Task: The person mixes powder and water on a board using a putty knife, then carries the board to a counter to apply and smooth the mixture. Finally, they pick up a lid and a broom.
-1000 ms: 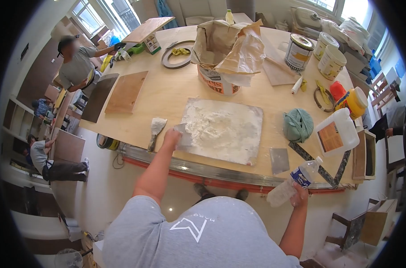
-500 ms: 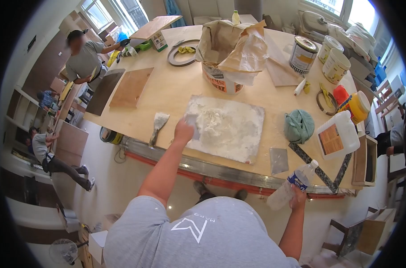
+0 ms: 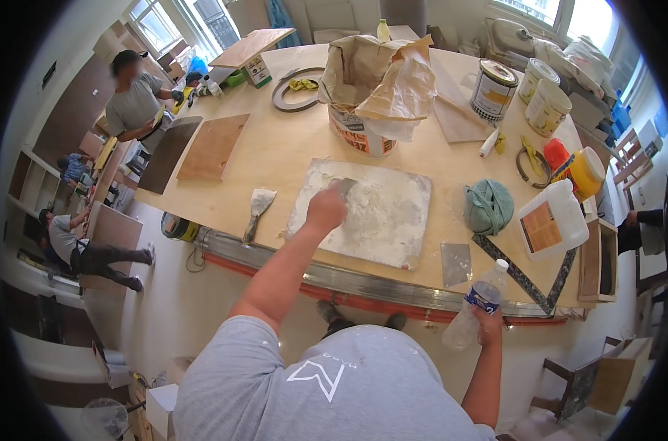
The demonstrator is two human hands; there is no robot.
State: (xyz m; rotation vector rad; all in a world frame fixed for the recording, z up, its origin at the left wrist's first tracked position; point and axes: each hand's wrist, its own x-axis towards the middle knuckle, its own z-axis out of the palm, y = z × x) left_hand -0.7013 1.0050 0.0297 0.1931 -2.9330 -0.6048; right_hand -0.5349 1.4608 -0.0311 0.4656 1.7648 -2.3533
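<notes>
A powder-covered board (image 3: 411, 246) lies near the front edge of the wooden table (image 3: 275, 147), with pale powder (image 3: 371, 202) spread over it. Over its left part, my left hand (image 3: 327, 209) is closed on a thin flat scraper (image 3: 345, 187), whose blade is at the powder. My right hand (image 3: 488, 325) is wrapped round a clear plastic bottle (image 3: 485, 298) with a blue label, held upright with a slight tilt in front of the table edge. A putty knife (image 3: 259, 213) lies left of the board, and a metal plate (image 3: 457, 264) lies to its right.
Behind the board stands a bucket (image 3: 362, 138) with an open paper bag (image 3: 378, 81). A ball of green twine (image 3: 488, 208), a white jug (image 3: 554, 220) and an angled strip (image 3: 551, 303) are at the right. People (image 3: 132, 95) stand at the far left.
My left hand has moved right and slightly up over the board with the scraper, and the powder heap looks flatter. The bottle in my right hand is more upright.
</notes>
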